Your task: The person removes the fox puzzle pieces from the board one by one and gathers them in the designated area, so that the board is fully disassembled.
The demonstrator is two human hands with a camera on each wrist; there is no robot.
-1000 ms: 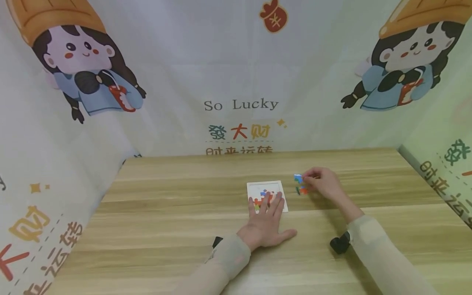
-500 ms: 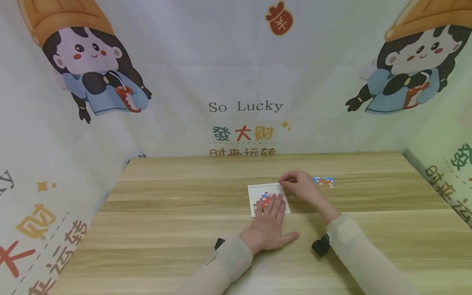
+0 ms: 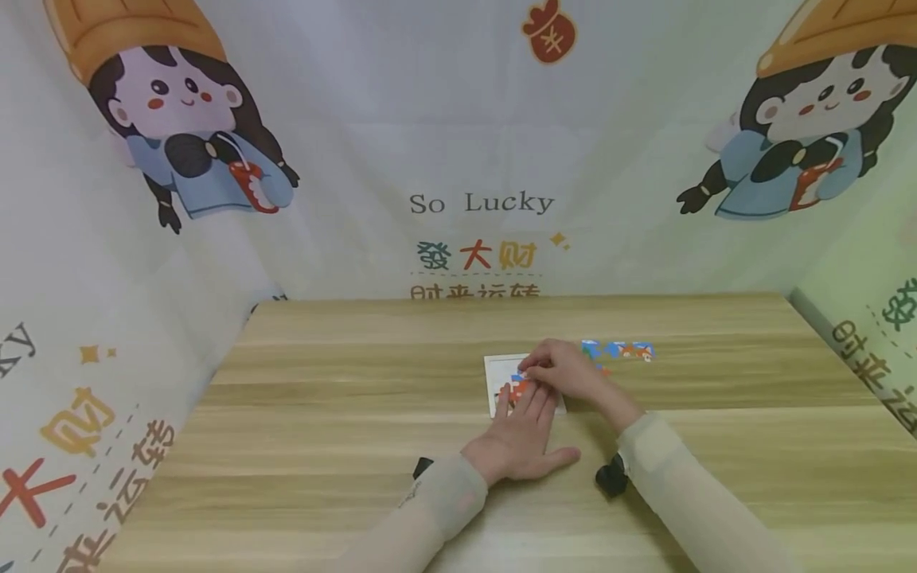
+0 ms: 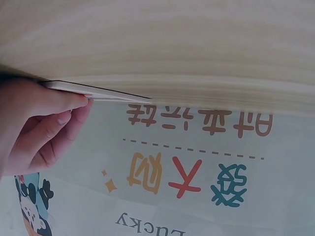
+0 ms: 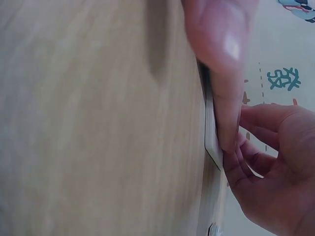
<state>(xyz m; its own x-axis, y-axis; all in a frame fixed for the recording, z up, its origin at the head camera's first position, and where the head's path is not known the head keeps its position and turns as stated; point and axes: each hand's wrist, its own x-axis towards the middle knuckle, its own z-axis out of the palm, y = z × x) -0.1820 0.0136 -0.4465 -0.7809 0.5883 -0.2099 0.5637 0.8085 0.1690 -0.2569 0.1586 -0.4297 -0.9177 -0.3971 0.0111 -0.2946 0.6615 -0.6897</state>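
Observation:
A small square puzzle tray [image 3: 490,383] with a white rim lies near the middle of the wooden table, partly filled with red and blue puzzle pieces [image 3: 519,387]. Across its lower part rests my left hand [image 3: 514,446], fingers straight and spread, thumb out to the right on the table side. My right hand [image 3: 571,371] is over the tray's upper right, thumb and fingertips together in a pinch on a small puzzle piece, mostly hidden by the fingers. The left wrist view shows the right hand's fingers [image 4: 49,128] close together at the tray's edge.
Several loose puzzle pieces [image 3: 632,350] lie right of the tray, and a reddish one [image 3: 604,372] shows beside my right wrist. Behind the wooden table [image 3: 344,382] hangs a printed cloth [image 3: 344,159]. A black wrist device [image 3: 611,477] hangs under the right sleeve.
My right hand has moved left from the loose pieces, past the tray's upper right corner, to above the tray beside the left fingers. The left hand stays on the tray.

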